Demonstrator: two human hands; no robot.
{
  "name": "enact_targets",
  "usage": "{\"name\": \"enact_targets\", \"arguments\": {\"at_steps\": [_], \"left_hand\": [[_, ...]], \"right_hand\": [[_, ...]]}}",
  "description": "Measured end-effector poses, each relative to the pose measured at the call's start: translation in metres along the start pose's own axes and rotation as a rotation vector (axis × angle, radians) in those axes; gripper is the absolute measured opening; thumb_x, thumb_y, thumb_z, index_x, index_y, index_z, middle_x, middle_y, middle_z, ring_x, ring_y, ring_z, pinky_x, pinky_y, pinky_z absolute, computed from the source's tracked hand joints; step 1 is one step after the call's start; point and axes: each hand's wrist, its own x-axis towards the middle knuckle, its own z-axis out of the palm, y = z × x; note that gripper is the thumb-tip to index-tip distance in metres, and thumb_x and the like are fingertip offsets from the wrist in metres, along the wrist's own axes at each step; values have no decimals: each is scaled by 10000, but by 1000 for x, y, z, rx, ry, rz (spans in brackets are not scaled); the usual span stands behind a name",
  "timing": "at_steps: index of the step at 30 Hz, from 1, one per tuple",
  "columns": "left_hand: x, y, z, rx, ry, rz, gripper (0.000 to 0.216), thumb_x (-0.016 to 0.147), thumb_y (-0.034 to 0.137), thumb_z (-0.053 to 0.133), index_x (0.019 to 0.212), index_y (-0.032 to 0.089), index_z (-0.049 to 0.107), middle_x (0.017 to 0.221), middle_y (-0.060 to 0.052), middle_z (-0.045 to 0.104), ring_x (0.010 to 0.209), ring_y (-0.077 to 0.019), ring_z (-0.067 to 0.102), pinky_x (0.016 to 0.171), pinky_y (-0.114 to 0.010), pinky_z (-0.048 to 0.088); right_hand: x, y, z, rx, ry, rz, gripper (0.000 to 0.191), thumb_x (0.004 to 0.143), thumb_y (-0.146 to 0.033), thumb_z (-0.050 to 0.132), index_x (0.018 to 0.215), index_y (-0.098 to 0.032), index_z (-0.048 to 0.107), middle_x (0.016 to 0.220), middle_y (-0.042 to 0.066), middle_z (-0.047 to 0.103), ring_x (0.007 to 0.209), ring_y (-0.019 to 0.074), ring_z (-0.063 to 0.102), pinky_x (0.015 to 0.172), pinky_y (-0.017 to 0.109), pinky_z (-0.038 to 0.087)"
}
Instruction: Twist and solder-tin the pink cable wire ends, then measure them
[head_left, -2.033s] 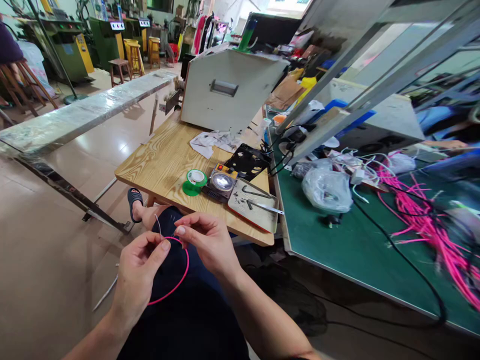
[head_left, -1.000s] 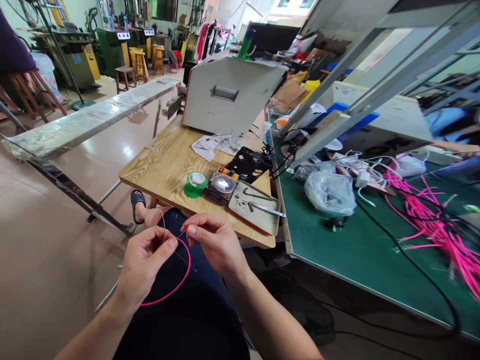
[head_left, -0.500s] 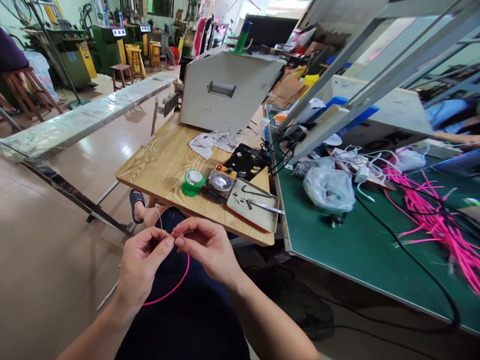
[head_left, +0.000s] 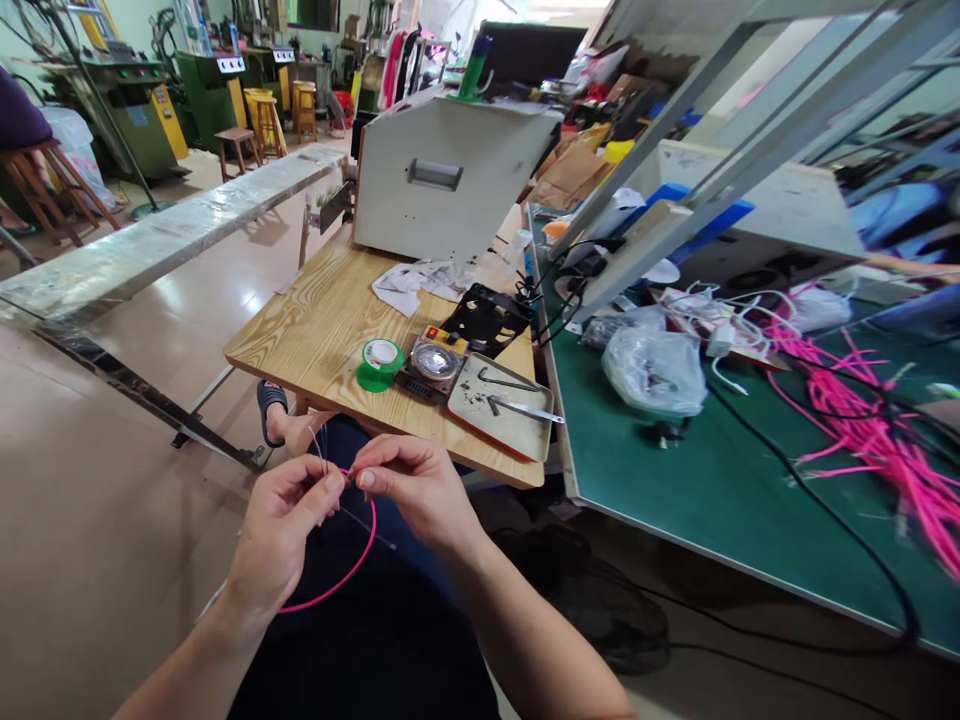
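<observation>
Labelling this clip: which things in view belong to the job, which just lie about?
In the job: pink cable, held by the left hand; thin wires, right hand alongside.

Apparently just lying about: white cloth; black frame; clear plastic bag; black plug.

From the head, the only view looks forward and down, hands (head_left: 277,520) (head_left: 424,500) close, tabletop (head_left: 300,320) beyond, far right apparently blurred.

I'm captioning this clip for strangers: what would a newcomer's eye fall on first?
Probably the tangled heap of bright pink cables on the green-topped workbench at right. Next, the curved thin pink cable in the left hand, low in the picture. Then the small green plastic spool on the light wooden table.
</observation>
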Motion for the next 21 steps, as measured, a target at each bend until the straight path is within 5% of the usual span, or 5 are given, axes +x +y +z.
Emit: {"name": "enact_targets", "arguments": {"at_steps": [5, 13, 21], "left_hand": [[1, 0, 0, 54, -99, 2, 271, 865, 419, 855, 769, 176, 784, 698, 5, 621, 658, -103, 474, 611, -211, 403], [9, -4, 6, 111, -73, 30, 319, 853, 467, 840, 724, 177, 799, 643, -11, 592, 622, -119, 471, 584, -233, 386], [12, 6, 12, 219, -299, -1, 344, 866, 496, 813, 746, 174, 820, 662, -53, 666, 607, -139, 488, 579, -266, 382]], "right_hand": [[-2, -4, -6, 37, -5, 11, 189, 674, -295, 993, 749, -231, 831, 740, 5, 769, 657, 112, 666, 613, 223, 535], [-2, -10, -17, 60, -68, -13, 179, 680, -314, 992, 772, -249, 853, 780, 9, 770, 689, 130, 694, 669, 263, 581], [-4, -16, -25, 179, -149, 102, 273, 650, -419, 1004, 747, -234, 828, 728, -7, 732, 574, 99, 613, 545, 234, 495]]}}
